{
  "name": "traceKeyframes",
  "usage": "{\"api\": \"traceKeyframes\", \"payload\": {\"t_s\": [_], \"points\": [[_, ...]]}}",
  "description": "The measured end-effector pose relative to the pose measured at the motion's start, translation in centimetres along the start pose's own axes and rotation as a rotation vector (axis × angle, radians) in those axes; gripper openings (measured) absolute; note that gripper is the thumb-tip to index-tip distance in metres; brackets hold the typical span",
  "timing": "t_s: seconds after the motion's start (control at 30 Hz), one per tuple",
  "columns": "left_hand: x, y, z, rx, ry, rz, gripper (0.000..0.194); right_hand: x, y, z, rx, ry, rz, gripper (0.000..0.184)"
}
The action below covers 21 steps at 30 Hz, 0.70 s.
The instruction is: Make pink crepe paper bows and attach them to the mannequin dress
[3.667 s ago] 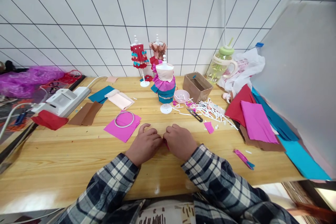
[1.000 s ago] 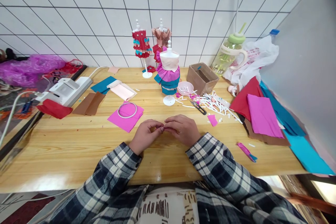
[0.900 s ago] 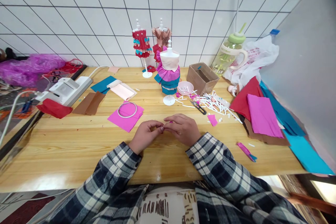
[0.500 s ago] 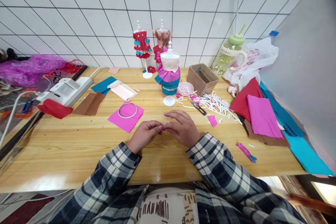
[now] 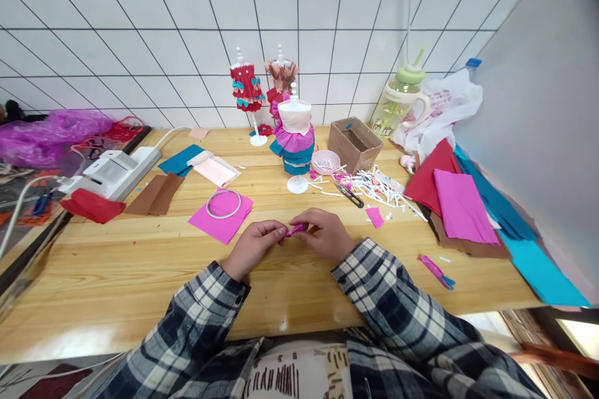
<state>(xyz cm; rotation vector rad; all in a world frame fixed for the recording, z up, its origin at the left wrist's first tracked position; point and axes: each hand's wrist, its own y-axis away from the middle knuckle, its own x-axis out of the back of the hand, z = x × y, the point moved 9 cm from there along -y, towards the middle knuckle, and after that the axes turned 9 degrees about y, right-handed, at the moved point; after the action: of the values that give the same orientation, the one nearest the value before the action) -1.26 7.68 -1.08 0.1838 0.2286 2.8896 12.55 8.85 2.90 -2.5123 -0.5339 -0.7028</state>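
Observation:
Between my hands, just above the table, is a small twisted piece of magenta crepe paper (image 5: 296,230). My left hand (image 5: 256,243) pinches its left end between thumb and forefinger. At the other end, my right hand (image 5: 322,234) closes thumb and fingers around it. Beyond them stands a mini dress form (image 5: 297,115) in a pale bodice with magenta and teal ruffles. Left of my hands, a silver ring (image 5: 223,204) lies on a magenta paper square (image 5: 224,230).
Snippers (image 5: 350,195) lie by white paper strips (image 5: 381,187), a pink bowl (image 5: 326,162) and a cardboard box (image 5: 354,143). Coloured paper sheets (image 5: 463,206) are piled at right, near a drink bottle (image 5: 400,103). A power strip (image 5: 121,171) sits at left. Dressed forms (image 5: 248,88) stand behind.
My right fingers have drawn in from a spread pose and closed around the magenta paper, more of which now shows. The whole view has shifted slightly.

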Motion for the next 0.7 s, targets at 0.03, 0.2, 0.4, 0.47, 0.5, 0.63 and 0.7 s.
{"api": "traceKeyframes", "payload": {"t_s": [0.03, 0.2, 0.4, 0.47, 0.5, 0.63, 0.7], "points": [[-0.1, 0.0, 0.0, -0.002, -0.009, -0.010, 0.029, 0.1, 0.0, 0.3, -0.026, 0.009, 0.009, 0.017], [0.5, 0.5, 2.8, -0.246, -0.306, 0.081, 0.031, 0.2, -0.1, 1.2, -0.138, 0.041, 0.022, 0.015], [-1.0, 1.7, 4.9, -0.491, -0.816, 0.080, 0.023, -0.8, 0.1, 1.3, -0.188, -0.028, -0.011, 0.015], [-1.0, 1.7, 4.8, -0.489, -0.847, 0.091, 0.021, -0.9, 0.2, 1.1, -0.181, -0.045, -0.030, 0.023], [-1.0, 1.7, 4.7, -0.485, -0.849, 0.098, 0.021, -1.0, 0.2, 1.0, -0.162, -0.046, -0.043, 0.030], [-0.8, 1.6, 4.4, -0.461, -0.821, 0.109, 0.020, -1.0, 0.3, 0.2, -0.058, 0.041, -0.076, 0.032], [-0.9, 1.6, 4.3, -0.460, -0.815, 0.100, 0.020, -0.7, 0.3, 0.2, -0.054, 0.067, -0.048, 0.020]]}}
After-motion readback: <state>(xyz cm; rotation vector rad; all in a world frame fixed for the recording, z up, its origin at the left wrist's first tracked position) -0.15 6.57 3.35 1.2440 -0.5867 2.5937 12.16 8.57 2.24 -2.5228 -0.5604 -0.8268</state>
